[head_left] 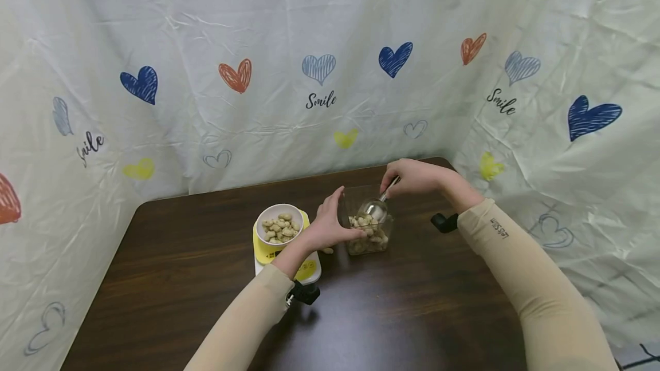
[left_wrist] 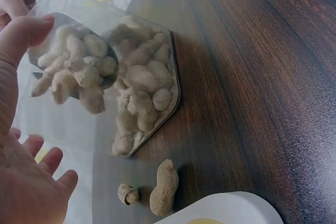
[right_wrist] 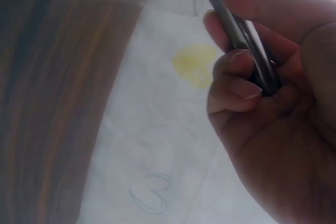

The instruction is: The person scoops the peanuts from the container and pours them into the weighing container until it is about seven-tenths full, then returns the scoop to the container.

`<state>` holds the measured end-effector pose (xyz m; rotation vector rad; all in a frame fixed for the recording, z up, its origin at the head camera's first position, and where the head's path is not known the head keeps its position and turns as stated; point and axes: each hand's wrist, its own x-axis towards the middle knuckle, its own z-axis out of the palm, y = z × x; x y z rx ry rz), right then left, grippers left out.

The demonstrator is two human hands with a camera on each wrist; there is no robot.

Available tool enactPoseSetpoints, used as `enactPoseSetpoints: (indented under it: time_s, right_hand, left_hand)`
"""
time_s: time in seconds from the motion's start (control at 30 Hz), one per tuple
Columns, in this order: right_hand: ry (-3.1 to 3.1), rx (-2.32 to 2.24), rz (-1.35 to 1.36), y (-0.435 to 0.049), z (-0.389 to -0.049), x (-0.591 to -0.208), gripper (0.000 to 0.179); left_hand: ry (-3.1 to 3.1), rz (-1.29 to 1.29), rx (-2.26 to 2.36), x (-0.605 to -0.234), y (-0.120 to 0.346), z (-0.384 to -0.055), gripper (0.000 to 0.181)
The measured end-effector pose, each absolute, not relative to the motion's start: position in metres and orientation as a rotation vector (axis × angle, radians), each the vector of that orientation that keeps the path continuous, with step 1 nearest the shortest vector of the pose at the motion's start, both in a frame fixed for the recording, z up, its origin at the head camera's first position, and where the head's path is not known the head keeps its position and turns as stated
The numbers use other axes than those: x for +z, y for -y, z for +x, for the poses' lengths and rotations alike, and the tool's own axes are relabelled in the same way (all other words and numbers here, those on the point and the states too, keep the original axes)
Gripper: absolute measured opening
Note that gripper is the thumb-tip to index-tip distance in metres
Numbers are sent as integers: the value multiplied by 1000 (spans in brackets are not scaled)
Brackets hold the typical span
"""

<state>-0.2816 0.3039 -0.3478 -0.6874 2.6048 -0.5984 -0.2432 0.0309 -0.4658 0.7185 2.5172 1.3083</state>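
Observation:
My right hand (head_left: 412,176) grips the handle of a metal scoop (head_left: 374,209), its fingers curled round it in the right wrist view. In the left wrist view, the scoop's bowl bears several unshelled peanuts (left_wrist: 79,66) inside a clear plastic container (head_left: 356,194). More peanuts (left_wrist: 144,82) lie at the container's bottom. My left hand (head_left: 326,225) is spread at the container's left side, thumb across its near side and fingers extended; whether every finger touches it I cannot tell.
Left of the container, a white bowl (head_left: 259,236) of peanuts stands on a yellow-and-white kitchen scale (head_left: 262,255), partly behind the left forearm. A loose peanut (left_wrist: 164,187) and a small piece (left_wrist: 128,194) lie between scale and container. A heart-print curtain (head_left: 278,125) hangs behind the dark wooden table (head_left: 175,268).

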Motion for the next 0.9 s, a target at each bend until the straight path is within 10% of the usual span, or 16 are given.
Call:
enactPoseSetpoints:
  time_s: [0.9]
  right_hand:
    - [-2513, -800, -606, -314, -308, -348, 19]
  left_hand:
    - [-2501, 704, 1320, -469, -31, -244, 123]
